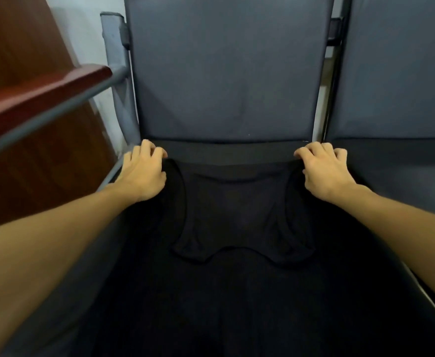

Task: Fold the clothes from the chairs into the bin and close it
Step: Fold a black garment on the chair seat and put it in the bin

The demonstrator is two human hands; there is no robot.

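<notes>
Head view: a black garment (237, 222) is seen spread flat over the seat of a grey chair (224, 73), reaching from the foot of the backrest down to the near edge of the picture. Its strapped upper part is laid folded back over the middle, so that a straight fold runs across the far end, just in front of the backrest.

That fold is held at both ends. The left hand (144, 173) is set on the left corner, knuckles up, with the fingers curled down over the edge of the cloth and the thumb pressed against it. The right hand (324, 171) is placed likewise on the right corner, fingers bent around the fold. Both forearms are stretched out over the garment's sides.

A reddish wooden armrest (43, 94) is seen at the left, and a second chair (396, 73) stands just beside at the right.
</notes>
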